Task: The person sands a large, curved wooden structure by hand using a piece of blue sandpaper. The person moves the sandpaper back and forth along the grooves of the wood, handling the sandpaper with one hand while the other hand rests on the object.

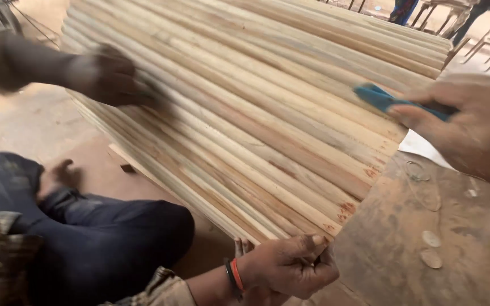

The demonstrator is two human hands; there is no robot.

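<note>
Gripping the near corner of the ribbed wooden panel (pixel 245 107), the left hand (pixel 290 266) is closed on its edge; the right hand (pixel 472 127) pinches blue sandpaper (pixel 387 99) over the far side. Another person's hand (pixel 114 76) rubs the panel's far left. Sanding looks underway, unfinished.

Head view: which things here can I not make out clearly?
- Blue pad in the right hand: fingers cover most of it; its kind is unclear.
- Another person's hand on the slatted wooden panel: motion blur hides anything it holds.
- Left hand at the panel's near edge: its fingertips are hidden under the wood.
- Panel's far side: cut off by the top edge.
</note>
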